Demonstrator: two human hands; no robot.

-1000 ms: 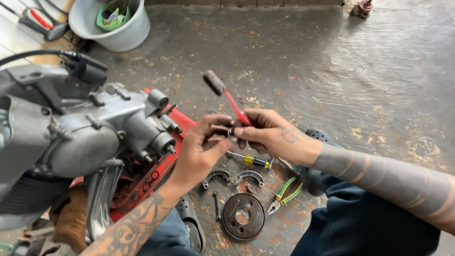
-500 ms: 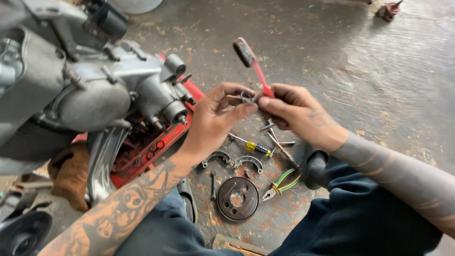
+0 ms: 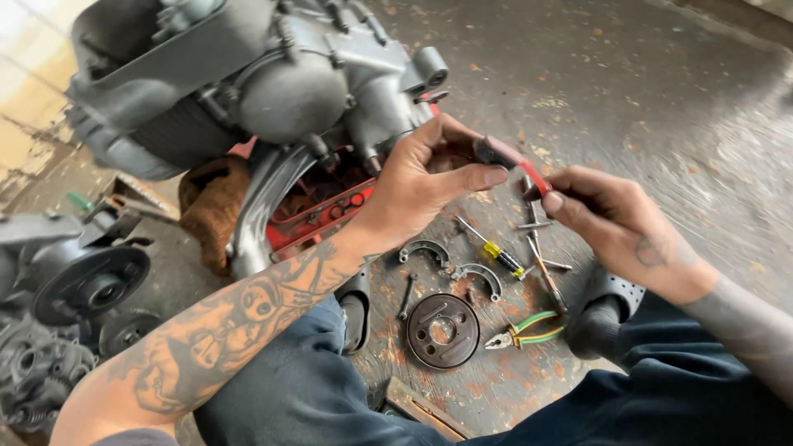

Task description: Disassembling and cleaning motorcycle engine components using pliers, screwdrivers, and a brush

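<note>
From my remote seat, the biggest thing below me is the grey engine [image 3: 273,83], propped on a red stand [image 3: 330,216] at upper left; its cases look closed up, yet the brake parts are still off it and spread on the concrete floor [image 3: 644,107], so I judge the work to be mid-way, with fitting still to come. A second dark wheel hub [image 3: 87,285] sits well apart at far left. Between my knees lie the round brake plate [image 3: 442,330], the two curved brake shoes [image 3: 450,260], green-handled pliers [image 3: 529,330] and a yellow-handled screwdriver [image 3: 496,252], all near one another and untouched. My left hand [image 3: 421,177] is curled, thumb and forefinger pinching the dark end of the red-handled tool [image 3: 512,161]; my right hand [image 3: 615,219] pinches its red grip, held above the parts. Some small piece may be caught at the tip, though motion blur keeps me from telling. Nothing blocks the floor parts except my own forearms crossing over them.
</note>
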